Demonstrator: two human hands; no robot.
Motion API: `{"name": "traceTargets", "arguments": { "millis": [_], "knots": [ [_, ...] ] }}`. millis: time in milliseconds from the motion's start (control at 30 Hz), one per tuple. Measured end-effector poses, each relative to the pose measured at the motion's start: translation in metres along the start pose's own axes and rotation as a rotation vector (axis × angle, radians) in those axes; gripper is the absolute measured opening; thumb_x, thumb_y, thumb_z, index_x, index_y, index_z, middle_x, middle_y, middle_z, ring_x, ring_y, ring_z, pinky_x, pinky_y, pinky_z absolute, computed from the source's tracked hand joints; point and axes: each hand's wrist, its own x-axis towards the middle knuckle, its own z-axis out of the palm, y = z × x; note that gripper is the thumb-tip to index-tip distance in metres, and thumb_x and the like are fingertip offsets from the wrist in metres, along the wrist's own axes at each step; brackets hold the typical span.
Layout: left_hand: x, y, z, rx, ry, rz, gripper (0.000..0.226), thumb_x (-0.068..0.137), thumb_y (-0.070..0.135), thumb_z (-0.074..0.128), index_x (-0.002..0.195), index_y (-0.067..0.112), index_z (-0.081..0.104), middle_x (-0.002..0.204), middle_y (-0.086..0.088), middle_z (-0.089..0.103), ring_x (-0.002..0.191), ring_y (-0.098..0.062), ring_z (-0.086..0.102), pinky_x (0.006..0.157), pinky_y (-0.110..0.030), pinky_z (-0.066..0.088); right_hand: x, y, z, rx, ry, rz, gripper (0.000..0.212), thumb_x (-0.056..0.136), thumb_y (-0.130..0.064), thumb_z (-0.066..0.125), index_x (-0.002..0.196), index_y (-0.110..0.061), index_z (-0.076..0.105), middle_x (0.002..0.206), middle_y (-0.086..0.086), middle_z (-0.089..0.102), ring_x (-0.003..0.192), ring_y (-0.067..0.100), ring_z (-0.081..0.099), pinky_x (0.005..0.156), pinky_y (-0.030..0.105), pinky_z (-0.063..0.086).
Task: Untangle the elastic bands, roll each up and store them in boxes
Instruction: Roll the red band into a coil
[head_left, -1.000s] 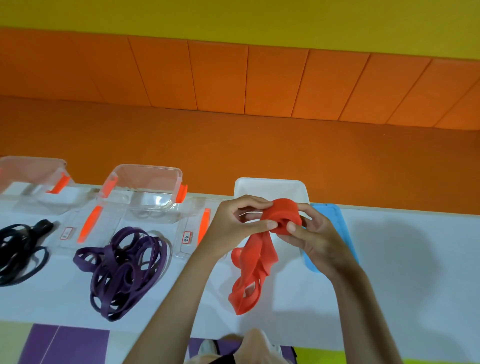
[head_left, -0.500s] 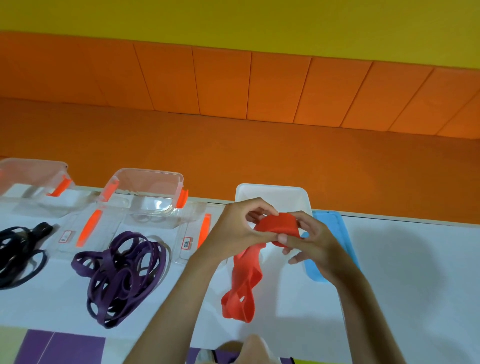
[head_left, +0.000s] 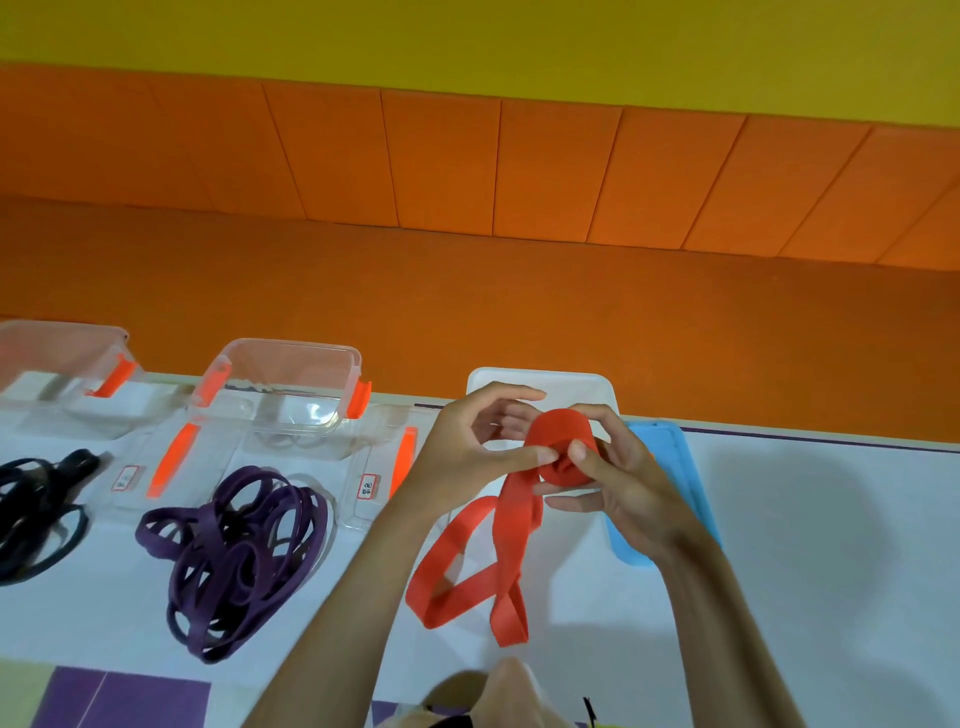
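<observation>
A red elastic band (head_left: 511, 535) is partly wound into a roll at its top end, held above the white table. My right hand (head_left: 618, 478) grips the roll, thumb pressed on its front. My left hand (head_left: 478, 447) pinches the roll from the left with thumb and fingers. The loose red tail hangs down and loops on the table. A tangled purple band pile (head_left: 234, 551) lies at the left. A black band pile (head_left: 36, 509) lies at the far left edge. A white box (head_left: 545, 382) stands behind my hands.
Two clear boxes with orange clips (head_left: 280, 384) (head_left: 62, 358) stand along the back edge, their lids (head_left: 171, 462) lying in front. A blue lid (head_left: 670, 483) lies under my right wrist. An orange padded wall rises behind the table.
The roll has been turned further between my hands. The loose red tail has spread into wider loops on the table.
</observation>
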Motion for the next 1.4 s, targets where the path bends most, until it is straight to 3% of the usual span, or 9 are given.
{"name": "traceTargets", "arguments": {
  "millis": [133,367,467,600,767,900,1133,1300,1400],
  "knots": [
    [0.004,0.002,0.005,-0.072,0.074,0.025,0.051,0.072,0.013,0.097,0.113,0.034,0.074,0.105,0.000,0.080,0.095,-0.014,0.077,0.084,-0.021,0.058,0.004,-0.005,0.002,0.007,0.015,-0.049,0.066,0.077,-0.062,0.085,0.131,-0.034,0.060,0.119,0.015,0.076,0.095,0.046,0.077,0.071,0.041,0.065],
    [0.013,0.023,0.009,-0.016,-0.004,0.086,0.049,0.077,0.029,0.094,0.119,0.045,0.075,0.121,0.007,0.077,0.116,-0.018,0.073,0.096,-0.026,0.059,0.001,-0.030,-0.001,0.017,0.099,-0.217,0.064,0.077,-0.064,0.084,0.127,-0.032,0.062,0.113,0.017,0.076,0.092,0.043,0.078,0.066,0.042,0.065],
    [0.015,0.026,0.016,-0.015,0.023,0.079,0.052,0.073,0.028,0.095,0.118,0.043,0.077,0.115,0.005,0.078,0.111,-0.014,0.074,0.091,-0.023,0.058,-0.001,-0.038,-0.007,0.057,0.091,-0.256,0.064,0.080,-0.061,0.083,0.130,-0.028,0.059,0.115,0.015,0.074,0.094,0.043,0.078,0.066,0.040,0.066],
    [0.018,0.025,0.024,-0.030,0.089,0.046,0.050,0.068,0.027,0.097,0.113,0.041,0.080,0.101,0.007,0.078,0.090,-0.006,0.072,0.080,-0.018,0.056,-0.001,-0.034,-0.013,0.099,-0.007,-0.203,0.051,0.087,-0.059,0.077,0.125,-0.031,0.058,0.109,0.020,0.075,0.081,0.039,0.079,0.060,0.038,0.065],
    [0.012,0.012,0.035,0.042,0.095,0.000,0.047,0.076,0.016,0.095,0.119,0.026,0.078,0.105,0.003,0.078,0.099,-0.016,0.074,0.083,-0.024,0.059,0.001,-0.024,-0.027,-0.062,0.055,-0.199,0.057,0.089,-0.070,0.067,0.129,-0.032,0.056,0.094,0.010,0.067,0.053,0.022,0.055,0.051,0.028,0.049],
    [0.008,0.005,0.046,0.040,0.141,-0.034,0.042,0.072,0.023,0.097,0.108,0.030,0.076,0.102,0.004,0.077,0.099,-0.016,0.074,0.079,-0.024,0.059,-0.002,-0.017,-0.029,0.003,0.063,-0.209,0.052,0.092,-0.064,0.068,0.125,-0.025,0.058,0.086,0.004,0.063,0.056,0.017,0.051,0.050,0.024,0.042],
    [0.009,0.008,0.061,0.106,0.137,-0.053,0.050,0.068,0.034,0.099,0.113,0.029,0.077,0.106,0.010,0.079,0.106,-0.012,0.075,0.084,-0.023,0.060,-0.018,-0.007,-0.027,0.267,0.045,-0.216,0.043,0.095,-0.047,0.065,0.125,-0.017,0.055,0.087,0.008,0.070,0.062,0.018,0.061,0.057,0.026,0.054],
    [0.004,0.011,0.089,-0.005,0.164,-0.019,0.054,0.074,0.019,0.097,0.123,0.025,0.076,0.116,0.007,0.080,0.110,-0.014,0.076,0.091,-0.020,0.058,-0.028,-0.002,-0.048,0.234,0.060,-0.143,0.057,0.079,-0.073,0.076,0.123,-0.038,0.066,0.099,-0.001,0.071,0.075,0.011,0.063,0.057,0.022,0.049],
    [-0.001,0.009,0.103,-0.003,0.216,-0.003,0.053,0.072,0.016,0.098,0.118,0.030,0.075,0.109,0.004,0.079,0.103,-0.016,0.076,0.087,-0.022,0.059,-0.033,0.003,-0.066,0.206,0.079,-0.126,0.059,0.073,-0.074,0.081,0.121,-0.042,0.071,0.112,-0.005,0.073,0.093,0.008,0.067,0.069,0.023,0.051]
  ]
}}
